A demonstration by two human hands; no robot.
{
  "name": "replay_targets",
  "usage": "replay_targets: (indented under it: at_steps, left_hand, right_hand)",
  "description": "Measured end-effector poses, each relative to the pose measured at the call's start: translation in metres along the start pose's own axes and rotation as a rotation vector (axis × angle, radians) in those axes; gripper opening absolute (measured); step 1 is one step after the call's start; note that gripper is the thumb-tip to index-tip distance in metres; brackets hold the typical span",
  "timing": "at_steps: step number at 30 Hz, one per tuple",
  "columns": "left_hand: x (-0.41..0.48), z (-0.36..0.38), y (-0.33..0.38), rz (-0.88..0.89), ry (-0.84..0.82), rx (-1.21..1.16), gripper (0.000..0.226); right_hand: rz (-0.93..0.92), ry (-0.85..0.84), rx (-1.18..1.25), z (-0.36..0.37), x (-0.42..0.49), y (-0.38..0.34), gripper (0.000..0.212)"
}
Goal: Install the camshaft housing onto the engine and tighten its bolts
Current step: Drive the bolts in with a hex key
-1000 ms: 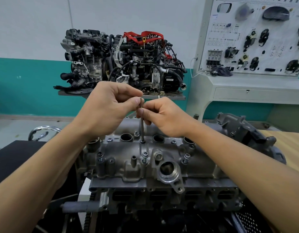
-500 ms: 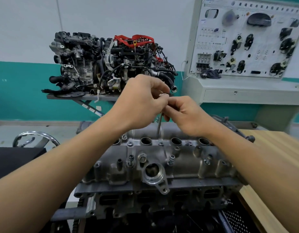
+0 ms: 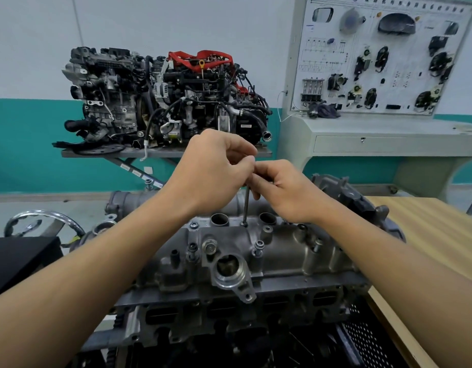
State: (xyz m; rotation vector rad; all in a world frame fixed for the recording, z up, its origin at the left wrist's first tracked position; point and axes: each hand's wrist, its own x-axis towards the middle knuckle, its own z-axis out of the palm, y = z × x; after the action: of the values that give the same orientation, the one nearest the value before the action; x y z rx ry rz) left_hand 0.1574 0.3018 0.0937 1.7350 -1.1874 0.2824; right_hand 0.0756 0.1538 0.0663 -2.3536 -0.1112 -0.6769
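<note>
Steel driver shaft (image 3: 246, 205) back upright on a bolt (image 3: 244, 223).
Half a second ago it was tilted, tip apparently clear of the head. It now sits between two bores (image 3: 219, 219) at the 12 o'clock edge of the camshaft housing (image 3: 282, 256), which sits on the engine (image 3: 229, 314). The left hand (image 3: 211, 173) and right hand (image 3: 285, 189) both pinch the shaft top. Looks like hand-running; final torque likely pending.

Single head-worn view, wide-angle, looking forward and down along both forearms. Dead centre and close, the left hand (image 3: 213, 173) and right hand (image 3: 285, 192) pinch a thin steel driver shaft (image 3: 246, 205) over the grey cast-metal camshaft housing (image 3: 282, 251). Far ahead, a black-and-red display engine (image 3: 171, 102) sits against the white-and-teal wall (image 3: 30, 128).
</note>
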Motion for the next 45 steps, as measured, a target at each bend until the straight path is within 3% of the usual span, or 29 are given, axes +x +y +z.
replay_targets:
  at_steps: [10,15,19,21,24,29,33,45]
  left_hand:
    - [-0.015,-0.005,0.008,0.056,0.023,0.054,0.012]
    - [-0.023,-0.007,0.012,0.080,-0.001,0.085,0.011]
    - [-0.026,-0.009,0.014,0.087,-0.001,0.085,0.014]
    - [-0.026,-0.009,0.014,0.093,-0.005,0.094,0.013]
    - [-0.025,-0.008,0.014,0.097,-0.004,0.095,0.013]
    - [-0.022,-0.006,0.012,0.099,0.000,0.086,0.013]
    - [-0.020,-0.005,0.008,0.096,0.003,0.065,0.016]
    - [-0.009,0.006,-0.007,0.055,0.014,-0.089,0.010]
  right_hand:
    - [-0.102,0.019,-0.092,0.004,-0.011,-0.012,0.035]
    - [-0.127,0.020,-0.111,0.006,-0.015,-0.014,0.025]
    - [-0.171,0.048,-0.078,0.007,-0.020,-0.019,0.044]
    - [-0.178,0.051,-0.096,0.008,-0.021,-0.018,0.037]
    - [-0.164,0.066,-0.120,0.007,-0.020,-0.016,0.022]
    - [-0.161,0.100,-0.122,0.007,-0.018,-0.016,0.034]
    - [-0.117,0.078,-0.117,0.007,-0.018,-0.012,0.019]
    - [0.042,0.154,-0.083,0.007,-0.012,0.001,0.033]
